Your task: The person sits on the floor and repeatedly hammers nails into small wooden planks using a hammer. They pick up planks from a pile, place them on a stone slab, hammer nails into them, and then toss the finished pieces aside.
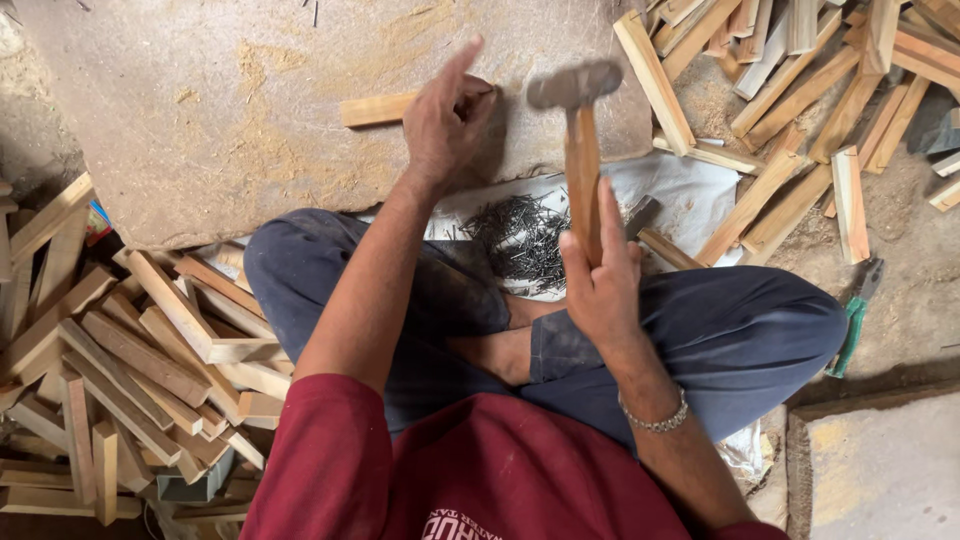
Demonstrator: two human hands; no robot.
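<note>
I sit cross-legged on the floor with a big flat stone slab [220,110] in front of my knees. My left hand [448,118] rests on the slab, curled closed around the end of a short wooden strip [375,108] that lies flat on the stone, with my forefinger sticking out straight; whether I pinch a nail there I cannot tell. My right hand [600,275] is wrapped tight around the wooden handle of a hammer [578,130], whose blurred metal head hangs above the slab just beside my left hand, to its right. Between my knees, on a white sheet [690,190], lies a heap of dark nails [520,235]. A pile of cut wooden strips [140,370] is stacked by my left knee, and another pile of strips [800,90] lies scattered beyond my right knee. A green-handled tool [855,320] lies on the ground beside my right leg
</note>
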